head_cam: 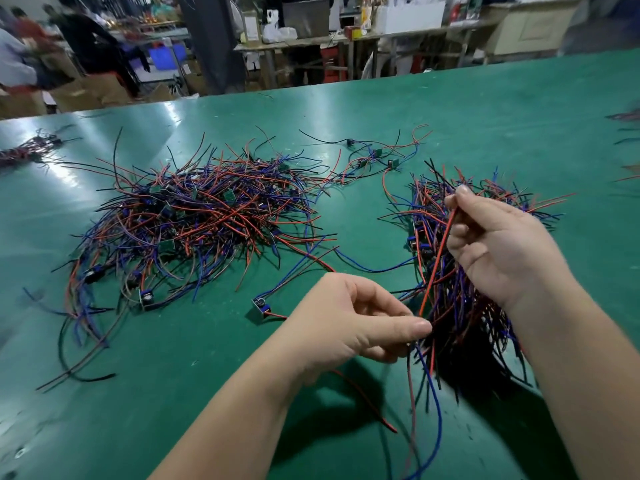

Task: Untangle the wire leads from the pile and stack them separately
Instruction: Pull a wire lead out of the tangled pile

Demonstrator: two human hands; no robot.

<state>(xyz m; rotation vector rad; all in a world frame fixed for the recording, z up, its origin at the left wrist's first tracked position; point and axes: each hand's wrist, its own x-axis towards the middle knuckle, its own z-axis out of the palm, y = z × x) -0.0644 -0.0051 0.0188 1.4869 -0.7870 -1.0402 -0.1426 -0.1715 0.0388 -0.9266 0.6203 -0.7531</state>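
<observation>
Near right on the worktop [346, 112], red lead [437, 261] slants up over the sorted stack [464, 306]. Right hand [502, 251] pinches its top end; left hand [349, 323] pinches hanging wires [439, 410] by its lower end. Tangled pile [207, 220] sits left, apart from stack. Few loose leads [374, 157] lie far, btwn the two.

Overhead glare on table [166, 109], blurred edges

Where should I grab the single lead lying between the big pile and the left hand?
Likely the small module at its end, pinched from above: it stands clear on the bare table, whereas its wires run off toward the pile and under the left hand.
</observation>
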